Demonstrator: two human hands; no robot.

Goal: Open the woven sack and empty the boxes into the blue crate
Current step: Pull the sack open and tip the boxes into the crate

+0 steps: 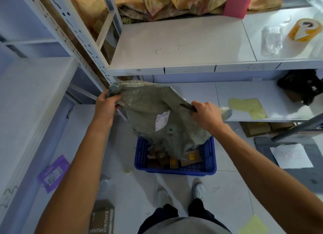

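Observation:
A grey-green woven sack (148,109) with a white label hangs upside down, its open mouth down inside the blue crate (209,157) on the floor. My left hand (106,102) grips the sack's upper left corner. My right hand (206,113) grips its upper right corner. Several small brown boxes (190,157) with yellow stickers lie in the crate under the sack's mouth. The sack looks flat and limp; whatever is inside it is hidden.
White metal shelves (183,66) stand just behind the crate and to the left. A tape roll (305,30) lies on the upper shelf. A purple packet (53,173), a cardboard box (102,218) and papers (291,156) lie on the floor. My shoes (198,190) stand near the crate.

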